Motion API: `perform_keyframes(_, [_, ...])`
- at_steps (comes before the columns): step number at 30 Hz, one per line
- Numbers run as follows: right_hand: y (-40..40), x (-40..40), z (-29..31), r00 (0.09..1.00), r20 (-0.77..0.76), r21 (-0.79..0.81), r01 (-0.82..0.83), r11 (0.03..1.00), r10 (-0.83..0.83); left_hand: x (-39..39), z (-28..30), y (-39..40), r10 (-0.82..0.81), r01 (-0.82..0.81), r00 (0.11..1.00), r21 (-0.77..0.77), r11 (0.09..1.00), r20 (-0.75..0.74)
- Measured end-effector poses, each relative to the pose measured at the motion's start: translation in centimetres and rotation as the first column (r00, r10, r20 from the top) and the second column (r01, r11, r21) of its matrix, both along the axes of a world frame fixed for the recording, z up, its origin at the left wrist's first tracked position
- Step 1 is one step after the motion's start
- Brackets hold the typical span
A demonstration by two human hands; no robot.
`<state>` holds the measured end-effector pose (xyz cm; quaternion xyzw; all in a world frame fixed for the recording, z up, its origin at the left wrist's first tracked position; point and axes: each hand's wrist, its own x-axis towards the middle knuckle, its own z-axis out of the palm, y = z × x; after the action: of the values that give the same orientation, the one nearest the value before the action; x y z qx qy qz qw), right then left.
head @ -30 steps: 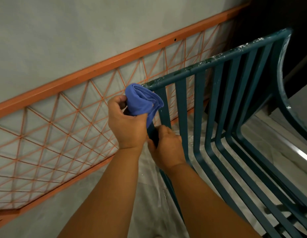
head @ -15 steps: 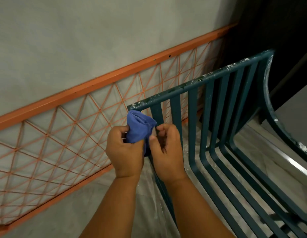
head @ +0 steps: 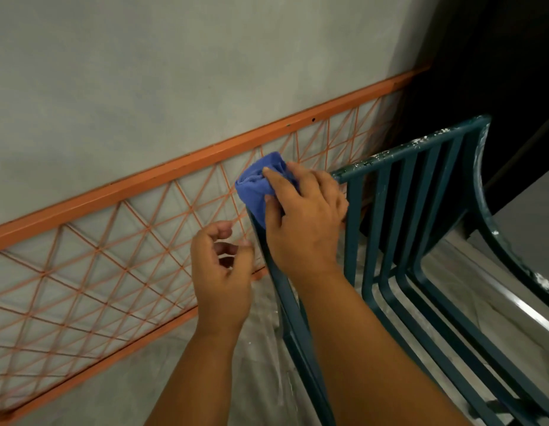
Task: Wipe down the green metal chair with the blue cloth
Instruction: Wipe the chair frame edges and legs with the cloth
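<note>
Right hand [head: 304,216]: closed around the blue cloth [head: 259,187], which is pressed on the upper left corner of the chair back, near the centre of the frame.
Left hand [head: 222,272]: held free just left of the chair frame, fingers half curled, nothing is gripped.
Green metal chair [head: 405,229]: seen at the right of the frame; white specks are seen on its top rail.
Orange lattice panel [head: 119,241]: leaned on the grey wall [head: 175,72], at the left.
</note>
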<state>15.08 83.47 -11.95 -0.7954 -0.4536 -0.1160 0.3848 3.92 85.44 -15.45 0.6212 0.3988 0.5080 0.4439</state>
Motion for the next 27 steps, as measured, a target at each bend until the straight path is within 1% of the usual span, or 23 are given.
perform_keyframes(1, [0.4,0.0,-0.1,0.999,0.011,-0.113,-0.044,0.993,0.046,-0.2,-0.1,0.4,0.036,-0.036,0.999,0.005,0.999,-0.002])
perform_keyframes(2, [0.7,-0.1,-0.5,0.993,-0.013,-0.202,-0.115,0.972,0.115,-0.3,-0.1,0.7,0.061,-0.061,0.998,0.007,0.998,-0.001])
perform_keyframes(3, [0.9,0.0,-1.1,0.984,-0.029,-0.257,-0.180,0.950,0.179,-0.4,-0.2,1.0,0.080,-0.080,0.997,0.004,0.997,-0.002])
perform_keyframes(4, [0.8,0.2,-1.6,0.974,-0.010,-0.279,-0.219,0.935,0.225,-0.6,-0.2,1.3,0.095,-0.095,0.995,0.003,0.996,-0.008])
perform_keyframes(6, [0.6,1.3,-1.4,0.958,0.082,-0.309,-0.236,0.921,0.273,-0.7,-0.1,1.6,0.107,-0.107,0.994,-0.002,0.994,-0.027])
perform_keyframes(8, [1.2,2.6,-0.7,0.958,0.127,-0.323,-0.207,0.924,0.259,-0.8,0.1,1.8,0.103,-0.103,0.994,-0.017,0.995,-0.038])
perform_keyframes(11, [3.5,3.0,0.6,0.990,0.078,-0.405,-0.078,0.911,0.119,-0.9,0.6,2.0,0.081,-0.084,0.995,-0.045,0.995,-0.053])
perform_keyframes(12, [4.1,2.6,0.7,0.992,0.086,-0.422,-0.046,0.905,0.090,-0.8,0.8,2.1,0.070,-0.073,0.996,-0.049,0.996,-0.062])
perform_keyframes(13, [4.4,2.1,0.6,0.989,0.107,-0.423,-0.043,0.905,0.097,-0.7,1.0,2.2,0.060,-0.064,0.996,-0.049,0.997,-0.073])
perform_keyframes(14, [4.3,1.8,0.3,0.982,0.128,-0.399,-0.076,0.914,0.138,-0.6,1.1,2.4,0.051,-0.055,0.995,-0.044,0.998,-0.086])
perform_keyframes(17, [2.0,2.8,-1.2,0.926,0.204,-0.287,-0.254,0.924,0.318,-0.3,1.6,2.8,0.027,-0.030,0.994,-0.028,0.999,-0.107])
perform_keyframes(19, [0.8,4.0,-1.6,0.907,0.225,-0.298,-0.284,0.911,0.356,0.0,1.8,3.2,0.016,-0.020,0.992,-0.035,0.999,-0.124])
perform_keyframes(21, [1.6,4.3,-0.9,0.938,0.196,-0.351,-0.205,0.913,0.286,0.2,1.9,3.6,0.010,-0.016,0.990,-0.040,0.999,-0.139])
perform_keyframes(22, [2.6,4.0,-0.3,0.960,0.158,-0.410,-0.148,0.900,0.230,0.2,2.0,3.7,0.008,-0.015,0.989,-0.042,0.999,-0.146])
perform_keyframes(24, [5.0,3.1,1.2,0.986,0.111,-0.569,-0.041,0.821,0.127,0.2,2.1,3.9,0.010,-0.018,0.988,-0.054,0.998,-0.151])
perform_keyframes(25, [5.8,2.7,1.6,0.987,0.122,-0.630,-0.008,0.777,0.108,0.2,2.2,4.0,0.014,-0.024,0.989,-0.062,0.998,-0.148])
perform_keyframes(26, [6.1,2.4,1.7,0.982,0.148,-0.655,0.008,0.755,0.118,0.2,2.3,4.2,0.019,-0.029,0.990,-0.067,0.997,-0.141])
perform_keyframes(27, [6.0,2.2,1.3,0.973,0.175,-0.639,-0.003,0.769,0.149,0.2,2.4,4.4,0.023,-0.033,0.991,-0.071,0.997,-0.132])
